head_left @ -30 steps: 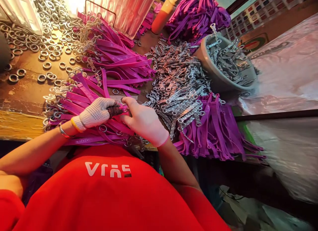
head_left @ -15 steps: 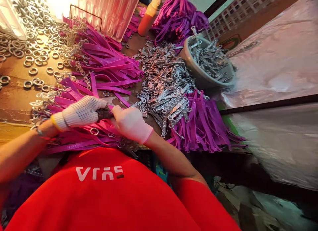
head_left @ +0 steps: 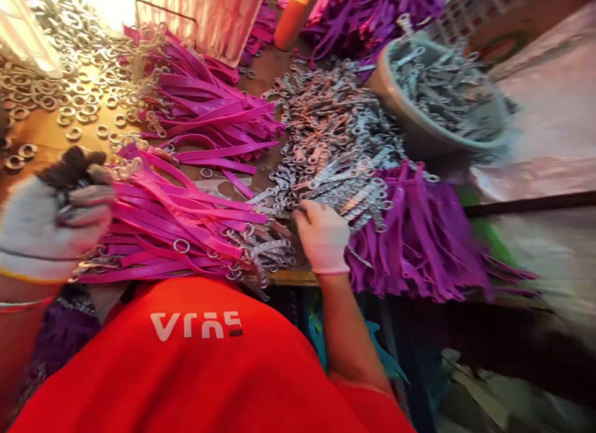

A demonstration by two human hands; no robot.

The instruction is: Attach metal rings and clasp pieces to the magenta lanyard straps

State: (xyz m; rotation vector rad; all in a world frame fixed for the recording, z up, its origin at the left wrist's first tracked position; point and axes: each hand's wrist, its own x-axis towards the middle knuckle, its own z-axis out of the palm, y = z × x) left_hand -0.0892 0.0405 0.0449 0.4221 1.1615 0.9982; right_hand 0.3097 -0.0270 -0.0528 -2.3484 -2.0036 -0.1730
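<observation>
My left hand [head_left: 44,228], in a white knit glove with dark fingertips, is raised at the far left with its fingers curled beside the ring ends of a bundle of pink straps [head_left: 186,228]. Motion blur hides whether it grips a strap. My right hand [head_left: 323,234], in a thin pale glove, lies on the near edge of a heap of metal clips [head_left: 330,147], fingertips among the clips. Purple straps [head_left: 419,240] with clips on them spread out to its right.
Several loose metal rings [head_left: 69,110] cover the brown table at the left. Behind them lies another pile of pink straps [head_left: 209,104]. A grey bowl [head_left: 410,128] of clips stands at the back right, with an orange bottle [head_left: 291,13] and more purple straps behind it.
My hands were together over the pink straps. Now my left hand has swung out and up to the left, and my right hand has moved right onto the metal clips.
</observation>
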